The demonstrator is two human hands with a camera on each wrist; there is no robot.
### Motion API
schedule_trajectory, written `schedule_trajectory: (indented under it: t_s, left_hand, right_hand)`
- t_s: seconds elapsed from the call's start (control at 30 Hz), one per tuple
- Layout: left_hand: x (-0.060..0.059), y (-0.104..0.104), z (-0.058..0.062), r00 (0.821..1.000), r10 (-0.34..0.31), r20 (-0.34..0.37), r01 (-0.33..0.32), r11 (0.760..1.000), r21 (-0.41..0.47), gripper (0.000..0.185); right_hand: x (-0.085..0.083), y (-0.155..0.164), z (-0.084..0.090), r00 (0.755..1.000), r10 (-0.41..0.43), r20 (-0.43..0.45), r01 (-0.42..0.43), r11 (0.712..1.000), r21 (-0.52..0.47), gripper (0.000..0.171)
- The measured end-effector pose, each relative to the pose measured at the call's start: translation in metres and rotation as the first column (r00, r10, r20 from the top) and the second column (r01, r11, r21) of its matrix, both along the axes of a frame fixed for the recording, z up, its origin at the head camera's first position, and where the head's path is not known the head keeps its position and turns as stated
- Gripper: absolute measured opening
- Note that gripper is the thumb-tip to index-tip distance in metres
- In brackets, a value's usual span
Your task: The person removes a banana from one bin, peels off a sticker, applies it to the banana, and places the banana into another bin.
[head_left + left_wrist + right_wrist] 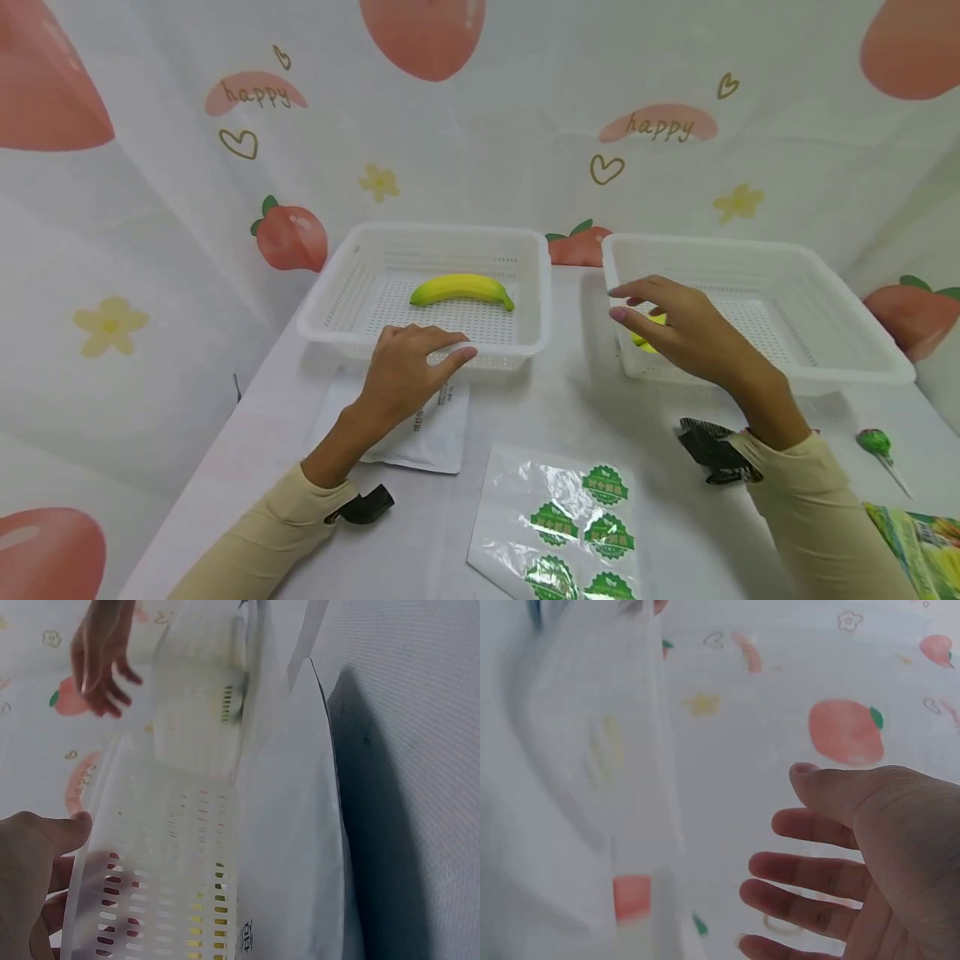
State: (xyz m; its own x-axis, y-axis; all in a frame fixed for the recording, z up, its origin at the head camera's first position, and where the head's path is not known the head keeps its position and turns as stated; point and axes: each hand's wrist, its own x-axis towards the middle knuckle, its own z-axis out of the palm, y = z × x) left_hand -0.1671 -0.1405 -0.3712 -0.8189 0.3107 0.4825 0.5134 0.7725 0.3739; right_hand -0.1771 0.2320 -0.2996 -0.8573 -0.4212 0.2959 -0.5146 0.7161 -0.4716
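My left hand [408,362] is at the front rim of the left white basket [423,340], fingers loosely bent and thumb pointing right. The left wrist view shows its thumb tip [81,822] right at the basket's rim. A yellow banana [461,288] with greenish ends lies inside that basket. My right hand [686,325] hovers over the left end of the right white basket [757,379], holding nothing. Its fingers [806,866] are spread apart in the right wrist view. A yellow thing [643,342] in that basket is partly hidden beneath this hand.
A white packet [427,437] lies before the left basket. Centrally there is a clear sheet of green stickers [558,525]. A black wrapper-like thing [705,450] lies by my right sleeve; a green lollipop [876,443] and colourful packet [922,546] are farther right. A patterned curtain [480,142] hangs behind.
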Motion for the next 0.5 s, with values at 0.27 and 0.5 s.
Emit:
schedule_trajectory:
  t_s: [0.27,0.5]
  left_hand:
    - [-0.001,-0.001,-0.002,1.0,-0.002,-0.005,0.002,1.0,0.003,0.034]
    - [0.0,0.0,-0.001,1.0,-0.006,0.016,0.006,1.0,0.007,0.034]
  right_hand:
    - [-0.049,-0.073,0.008,0.988,0.117,0.105,-0.115,0.993,-0.026,0.037]
    - [-0.081,-0.118,0.009,0.969,0.11,0.221,-0.115,0.993,0.01,0.042]
